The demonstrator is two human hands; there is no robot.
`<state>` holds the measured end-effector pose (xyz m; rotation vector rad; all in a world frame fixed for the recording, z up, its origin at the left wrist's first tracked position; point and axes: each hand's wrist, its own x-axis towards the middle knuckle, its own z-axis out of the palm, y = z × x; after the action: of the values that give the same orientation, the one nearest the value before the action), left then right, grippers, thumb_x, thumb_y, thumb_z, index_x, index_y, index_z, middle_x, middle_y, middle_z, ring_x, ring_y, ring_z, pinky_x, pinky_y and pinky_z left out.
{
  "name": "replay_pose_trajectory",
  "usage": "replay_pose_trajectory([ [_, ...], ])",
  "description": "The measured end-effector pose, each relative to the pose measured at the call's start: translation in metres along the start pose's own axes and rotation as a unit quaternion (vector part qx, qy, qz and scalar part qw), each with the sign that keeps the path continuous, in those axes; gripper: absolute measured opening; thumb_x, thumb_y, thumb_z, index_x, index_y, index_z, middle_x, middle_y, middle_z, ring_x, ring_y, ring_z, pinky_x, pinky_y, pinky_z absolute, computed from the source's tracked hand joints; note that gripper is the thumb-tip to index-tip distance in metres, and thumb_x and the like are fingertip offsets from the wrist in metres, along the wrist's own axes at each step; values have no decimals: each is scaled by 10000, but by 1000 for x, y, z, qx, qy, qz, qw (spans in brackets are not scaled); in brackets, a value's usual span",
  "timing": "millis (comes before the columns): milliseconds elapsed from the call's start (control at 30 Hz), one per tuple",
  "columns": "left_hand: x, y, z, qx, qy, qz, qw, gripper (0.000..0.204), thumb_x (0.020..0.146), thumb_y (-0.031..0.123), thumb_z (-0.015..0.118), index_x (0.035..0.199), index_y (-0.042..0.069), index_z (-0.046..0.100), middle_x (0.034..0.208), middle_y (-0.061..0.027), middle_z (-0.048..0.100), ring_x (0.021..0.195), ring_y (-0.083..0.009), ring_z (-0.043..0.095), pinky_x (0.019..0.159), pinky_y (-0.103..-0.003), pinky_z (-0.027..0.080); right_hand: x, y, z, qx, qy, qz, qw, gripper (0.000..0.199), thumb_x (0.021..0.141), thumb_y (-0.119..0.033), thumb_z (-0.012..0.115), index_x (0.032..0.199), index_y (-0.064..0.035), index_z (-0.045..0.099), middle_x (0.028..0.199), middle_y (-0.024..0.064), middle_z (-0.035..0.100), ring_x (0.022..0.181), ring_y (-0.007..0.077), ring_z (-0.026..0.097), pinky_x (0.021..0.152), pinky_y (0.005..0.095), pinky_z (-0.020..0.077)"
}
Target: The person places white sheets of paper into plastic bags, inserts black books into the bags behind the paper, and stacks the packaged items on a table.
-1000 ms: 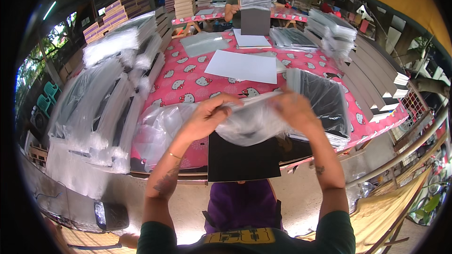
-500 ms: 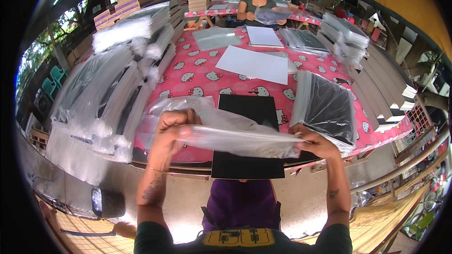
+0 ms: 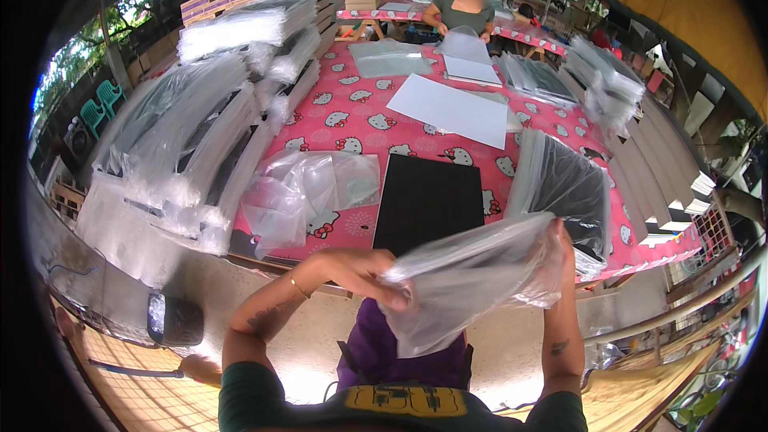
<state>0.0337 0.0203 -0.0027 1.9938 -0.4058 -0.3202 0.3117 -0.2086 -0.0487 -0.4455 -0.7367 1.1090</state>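
Between my hands stretches a clear plastic bag (image 3: 472, 280), tilted over my lap at the table's front edge. My left hand (image 3: 370, 276) pinches its left end, fingers closed around the film. At the other end my right hand (image 3: 558, 244) grips the bag near its upper corner, partly seen through the plastic. Just beyond lies a flat black board (image 3: 428, 200), its near part covered by the bag. More loose clear plastic bags (image 3: 292, 196) lie crumpled to the left of the board. Right of it is a stack of plastic-wrapped black boards (image 3: 568, 192).
White sheets (image 3: 452, 112) lie farther back on the pink patterned tablecloth (image 3: 352, 116). Tall piles of plastic-wrapped boards (image 3: 180, 132) line the left side. Stacks of bare boards (image 3: 656, 168) stand along the right. Across the table a person (image 3: 466, 12) handles a clear sheet.
The bag has come nearer to me and opened out from a narrow folded band. My left hand moved right and down, uncovering more of the black board. The view has shifted slightly.
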Motion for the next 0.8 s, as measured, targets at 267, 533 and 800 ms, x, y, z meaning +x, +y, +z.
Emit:
replay_pose_trajectory([
  [267, -51, -67, 37, -245, 216, -141, 935, 529, 789, 296, 688, 1172, -41, 546, 1074, -127, 619, 976, -224, 592, 841, -313, 458, -58, 25, -19, 70, -66, 80, 992, 428, 733, -104, 683, 1126, 12, 561, 1006, 139, 614, 976, 271, 576, 881, 478, 425],
  [533, -57, -100, 137, -355, 435, -133, 817, 392, 750, 40, 528, 1137, -24, 520, 937, -148, 633, 781, -162, 618, 691, -248, 481, -138, 101, -7, -517, 182, 191, 814, 296, 813, 13, 548, 1103, -44, 546, 813, 47, 577, 726, 135, 566, 633, 263, 459],
  [800, 0, -102, 161, -166, 612, -259, 729, 435, 866, -14, 368, 1278, -3, 507, 788, -85, 626, 609, -71, 542, 569, -228, 458, -125, 145, -6, -555, 388, 56, 734, 537, 839, 70, 434, 1363, -46, 427, 878, 103, 618, 709, 122, 555, 632, 258, 468],
])
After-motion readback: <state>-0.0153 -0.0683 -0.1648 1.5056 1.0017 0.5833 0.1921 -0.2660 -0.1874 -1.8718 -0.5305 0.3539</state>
